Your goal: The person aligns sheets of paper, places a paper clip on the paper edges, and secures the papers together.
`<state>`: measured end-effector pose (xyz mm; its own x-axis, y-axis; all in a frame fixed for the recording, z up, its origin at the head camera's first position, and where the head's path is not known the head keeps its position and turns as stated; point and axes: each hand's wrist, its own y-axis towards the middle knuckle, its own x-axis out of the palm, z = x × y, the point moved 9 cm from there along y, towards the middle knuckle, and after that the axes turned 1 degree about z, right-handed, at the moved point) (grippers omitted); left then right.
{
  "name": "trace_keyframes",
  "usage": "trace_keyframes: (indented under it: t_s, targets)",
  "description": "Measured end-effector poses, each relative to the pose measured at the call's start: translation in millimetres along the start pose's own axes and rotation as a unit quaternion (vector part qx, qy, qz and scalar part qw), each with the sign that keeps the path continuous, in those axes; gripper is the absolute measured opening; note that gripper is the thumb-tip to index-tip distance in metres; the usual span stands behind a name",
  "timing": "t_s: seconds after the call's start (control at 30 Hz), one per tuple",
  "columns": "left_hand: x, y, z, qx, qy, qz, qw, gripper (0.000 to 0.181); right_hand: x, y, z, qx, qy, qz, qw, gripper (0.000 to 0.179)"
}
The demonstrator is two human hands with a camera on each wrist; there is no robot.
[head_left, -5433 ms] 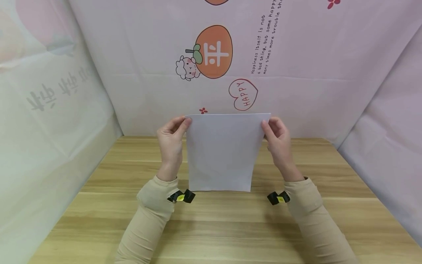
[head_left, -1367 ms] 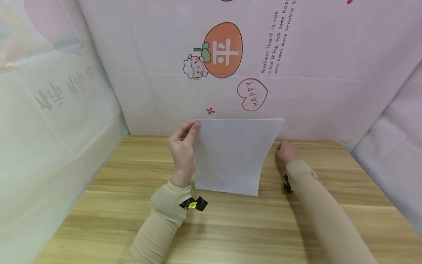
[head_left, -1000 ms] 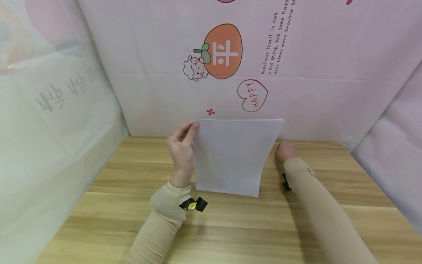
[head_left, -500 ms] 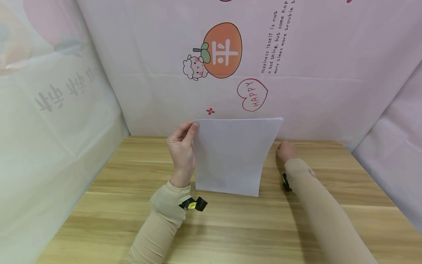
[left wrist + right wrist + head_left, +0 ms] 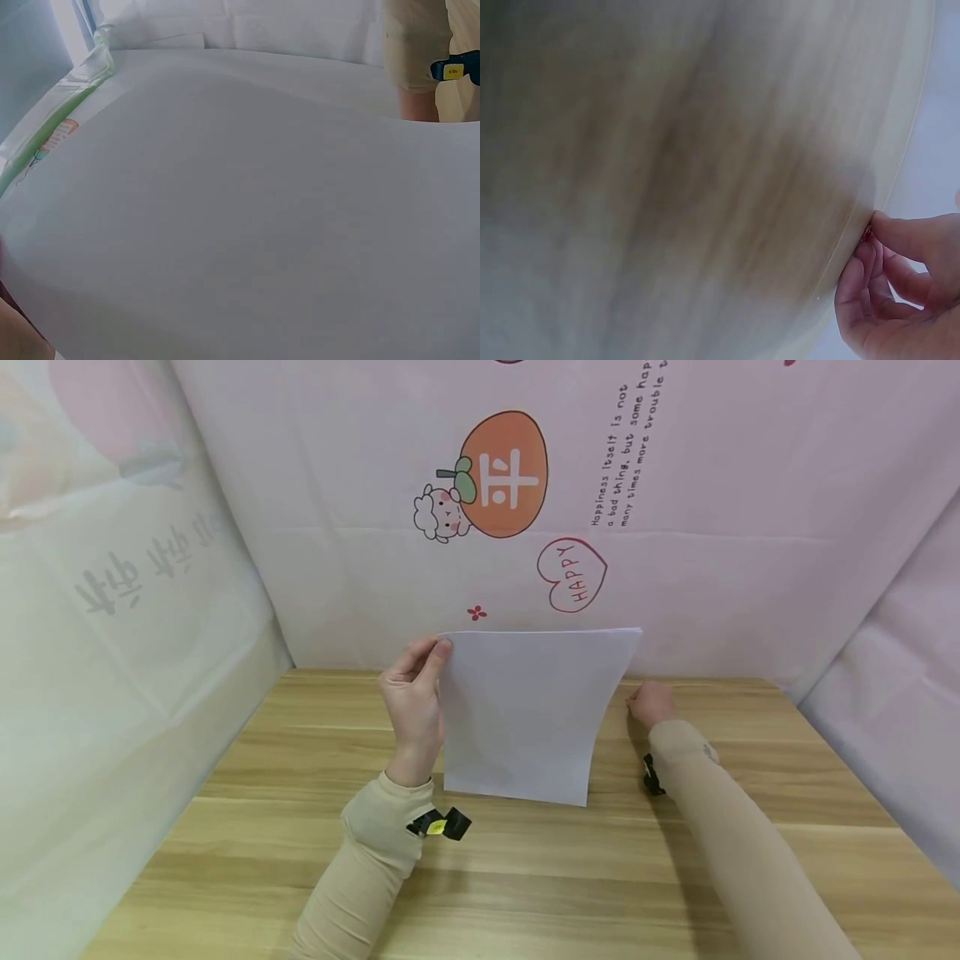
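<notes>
White paper (image 5: pixel 525 718), with more than one layer showing at its upper right corner, stands upright at the middle of the table. My left hand (image 5: pixel 412 702) pinches its upper left corner between thumb and fingers. The paper's right side is free and bends back a little. In the left wrist view the paper fills most of the picture. My right hand (image 5: pixel 652 703) is low at the table's far edge, right of the paper. In the right wrist view its thumb and fingers pinch a small shiny red thing (image 5: pixel 867 234), mostly hidden, whose kind I cannot tell.
The wooden table (image 5: pixel 525 885) has a printed white cloth (image 5: pixel 375 585) hanging behind it and pale cloth walls at both sides. Black wrist cameras sit at both sleeves; the left one (image 5: pixel 456 823) is in front of the paper's lower left.
Five seconds ago both hands held the paper by its upper corners. The right hand has since let go and moved down to the table's far edge. Over the last second, hardly anything moves.
</notes>
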<state>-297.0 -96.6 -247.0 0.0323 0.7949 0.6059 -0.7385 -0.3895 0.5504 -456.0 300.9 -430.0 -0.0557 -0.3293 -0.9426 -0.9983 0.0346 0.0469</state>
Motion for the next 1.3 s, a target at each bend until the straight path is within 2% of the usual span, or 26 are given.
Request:
trace_keyframes:
  t_s: [0.37,0.57,0.77,0.93,1.07,1.3]
  targets:
    - [0.0,-2.2,-1.1,-0.004,0.012,0.001,0.9999,0.01,-0.2,-4.2,0.3,0.002,0.004,0.0,1.0,0.024]
    - [1.1,-2.5,0.0,-0.001,0.022,-0.002,0.9997,0.011,-3.9,-6.9,-3.2,-0.017,0.002,0.005,0.9998,0.023]
    - [0.7,-2.6,-0.8,-0.002,0.023,-0.001,0.9997,0.01,-6.6,-11.8,-5.5,-0.012,0.012,-0.007,0.9998,0.021]
    - [-0.3,-3.1,-0.7,-0.003,0.025,0.001,0.9997,0.01,-10.3,-14.9,-10.2,-0.03,0.008,0.007,0.9995,0.02]
    - [-1.3,-3.0,-1.0,-0.004,0.026,0.003,0.9996,0.011,-11.3,-16.1,-9.3,-0.037,0.02,0.008,0.9991,0.02]
    - [-1.8,-3.0,-1.2,-0.008,0.026,0.007,0.9996,0.011,-13.3,-19.8,-5.0,-0.013,0.068,-0.017,0.9975,0.025]
